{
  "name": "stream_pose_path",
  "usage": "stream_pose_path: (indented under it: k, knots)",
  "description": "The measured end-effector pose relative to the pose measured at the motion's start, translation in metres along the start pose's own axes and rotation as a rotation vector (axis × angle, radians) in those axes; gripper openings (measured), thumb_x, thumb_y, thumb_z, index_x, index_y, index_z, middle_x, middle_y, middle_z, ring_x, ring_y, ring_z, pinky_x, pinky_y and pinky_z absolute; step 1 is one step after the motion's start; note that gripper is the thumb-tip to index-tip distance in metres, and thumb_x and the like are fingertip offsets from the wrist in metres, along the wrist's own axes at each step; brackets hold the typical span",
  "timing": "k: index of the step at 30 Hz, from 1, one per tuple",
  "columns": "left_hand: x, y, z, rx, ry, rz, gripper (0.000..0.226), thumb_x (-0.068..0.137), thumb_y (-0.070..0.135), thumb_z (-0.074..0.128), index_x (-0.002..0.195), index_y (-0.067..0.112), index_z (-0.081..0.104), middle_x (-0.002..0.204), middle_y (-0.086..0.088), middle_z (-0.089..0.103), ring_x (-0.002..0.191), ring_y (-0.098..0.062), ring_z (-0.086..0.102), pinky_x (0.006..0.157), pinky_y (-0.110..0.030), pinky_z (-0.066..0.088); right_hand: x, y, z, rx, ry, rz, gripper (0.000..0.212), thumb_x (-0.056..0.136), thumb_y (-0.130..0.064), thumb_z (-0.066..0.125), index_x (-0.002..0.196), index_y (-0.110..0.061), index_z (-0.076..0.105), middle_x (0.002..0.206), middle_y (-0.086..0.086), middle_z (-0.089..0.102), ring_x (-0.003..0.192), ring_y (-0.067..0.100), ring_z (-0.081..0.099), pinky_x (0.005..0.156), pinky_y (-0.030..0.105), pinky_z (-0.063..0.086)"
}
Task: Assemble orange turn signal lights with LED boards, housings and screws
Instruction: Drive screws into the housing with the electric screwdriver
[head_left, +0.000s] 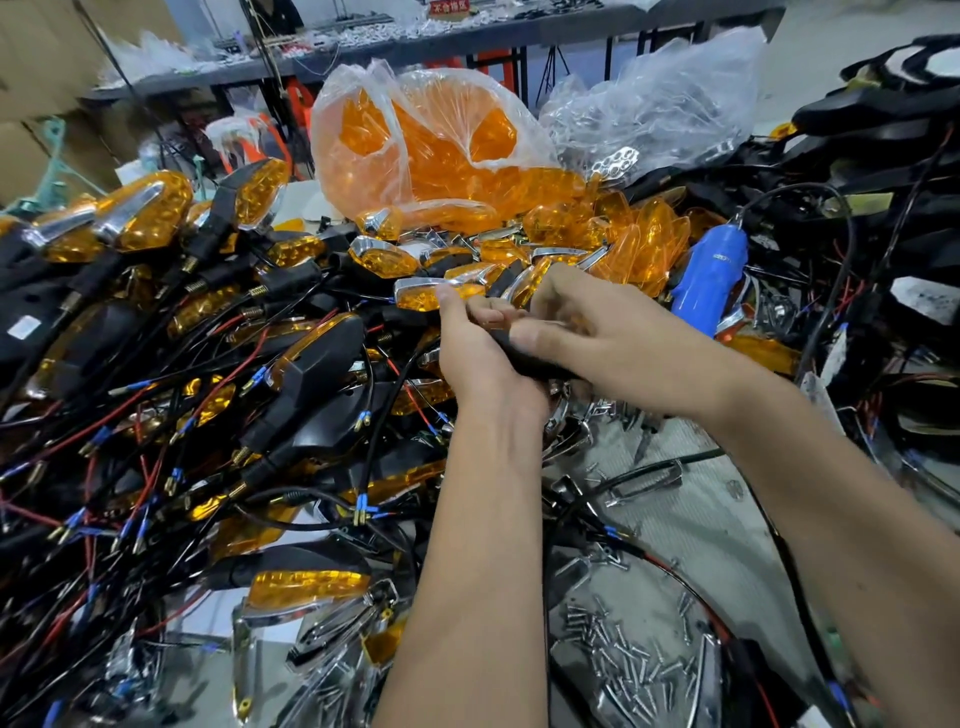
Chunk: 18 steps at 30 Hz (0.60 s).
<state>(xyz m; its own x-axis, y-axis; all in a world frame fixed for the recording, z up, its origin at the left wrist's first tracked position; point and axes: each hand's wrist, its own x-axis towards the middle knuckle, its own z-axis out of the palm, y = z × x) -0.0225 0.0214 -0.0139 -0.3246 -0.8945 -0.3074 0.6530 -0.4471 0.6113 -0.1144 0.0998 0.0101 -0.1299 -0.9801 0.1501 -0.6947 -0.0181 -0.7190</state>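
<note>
My left hand (480, 348) and my right hand (582, 327) meet at the middle of the bench, both closed around one black housing (524, 358); most of it is hidden by my fingers. Just beyond my left fingertips lies an orange turn signal light (423, 295) with a chrome rim. A clear bag of orange lenses (431, 150) stands behind, with loose orange lenses (639, 234) spilled to its right. Several silver screws (623, 654) lie scattered near the front edge. A blue electric screwdriver (711, 280) rests to the right of my right hand.
A big heap of finished signal lights with black, red and blue-tipped wires (182, 389) fills the left side. Black housings and cables (857, 208) pile up at the right. Chrome trim pieces (644, 475) lie on the grey bench. A bag of chrome parts (660, 104) sits at the back.
</note>
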Motion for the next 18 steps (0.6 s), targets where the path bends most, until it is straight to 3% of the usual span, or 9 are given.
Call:
stream_pose_path:
  k: [1, 3, 5, 8, 11, 14, 18]
  knots:
    - [0.002, 0.001, -0.001, -0.026, 0.008, -0.017, 0.07, 0.107, 0.057, 0.043, 0.048, 0.019, 0.04, 0.055, 0.003, 0.044, 0.048, -0.016, 0.046, 0.057, -0.026, 0.047, -0.001, 0.003, -0.005, -0.047, -0.046, -0.027, 0.034, 0.088, -0.053, 0.073, 0.102, -0.027, 0.056, 0.093, -0.002, 0.067, 0.073, 0.005, 0.063, 0.066, 0.023, 0.053]
    - [0.004, 0.004, -0.002, -0.013, 0.013, -0.03, 0.072, 0.106, 0.06, 0.041, 0.047, 0.018, 0.044, 0.055, 0.003, 0.05, 0.047, -0.018, 0.051, 0.058, -0.028, 0.05, 0.0, 0.008, -0.011, -0.125, -0.033, -0.087, 0.049, 0.077, -0.045, 0.087, 0.112, -0.024, 0.061, 0.11, -0.005, 0.066, 0.099, 0.014, 0.065, 0.091, 0.036, 0.055]
    - [0.006, 0.001, -0.003, 0.107, 0.03, 0.024, 0.073, 0.105, 0.063, 0.039, 0.046, 0.021, 0.046, 0.052, 0.004, 0.052, 0.05, -0.018, 0.053, 0.063, -0.031, 0.049, 0.001, 0.009, -0.014, -0.121, 0.024, -0.133, 0.05, 0.074, -0.034, 0.091, 0.115, -0.019, 0.067, 0.112, -0.005, 0.068, 0.107, 0.018, 0.065, 0.101, 0.044, 0.053]
    - [0.005, -0.005, -0.002, 0.292, 0.088, 0.192, 0.074, 0.107, 0.062, 0.032, 0.045, 0.023, 0.047, 0.049, 0.008, 0.05, 0.053, -0.016, 0.052, 0.063, -0.031, 0.045, 0.0, 0.011, -0.02, -0.123, 0.07, -0.171, 0.049, 0.073, -0.027, 0.092, 0.117, -0.017, 0.073, 0.108, -0.011, 0.071, 0.106, 0.009, 0.066, 0.102, 0.036, 0.054]
    - [0.006, -0.005, 0.002, 0.381, 0.198, 0.383, 0.08, 0.109, 0.053, 0.034, 0.036, 0.024, 0.045, 0.045, 0.012, 0.045, 0.059, -0.019, 0.05, 0.071, -0.036, 0.045, -0.001, 0.014, -0.021, -0.036, 0.072, -0.199, 0.047, 0.072, -0.018, 0.094, 0.116, -0.015, 0.076, 0.106, -0.015, 0.072, 0.102, 0.005, 0.069, 0.092, 0.029, 0.058]
    - [0.007, -0.003, 0.004, 0.386, 0.244, 0.431, 0.085, 0.11, 0.05, 0.035, 0.03, 0.023, 0.041, 0.04, 0.012, 0.043, 0.059, -0.02, 0.049, 0.077, -0.041, 0.046, -0.001, 0.014, -0.016, -0.023, 0.076, -0.23, 0.046, 0.071, -0.014, 0.095, 0.113, -0.01, 0.076, 0.103, -0.006, 0.072, 0.097, 0.012, 0.071, 0.09, 0.039, 0.059]
    - [0.009, 0.001, 0.008, 0.425, 0.294, 0.45, 0.089, 0.109, 0.054, 0.036, 0.026, 0.022, 0.04, 0.037, 0.012, 0.037, 0.047, -0.011, 0.043, 0.068, -0.035, 0.041, -0.001, 0.012, -0.019, -0.032, 0.106, -0.247, 0.046, 0.071, -0.018, 0.095, 0.113, -0.014, 0.077, 0.099, -0.005, 0.072, 0.09, 0.017, 0.07, 0.084, 0.045, 0.058]
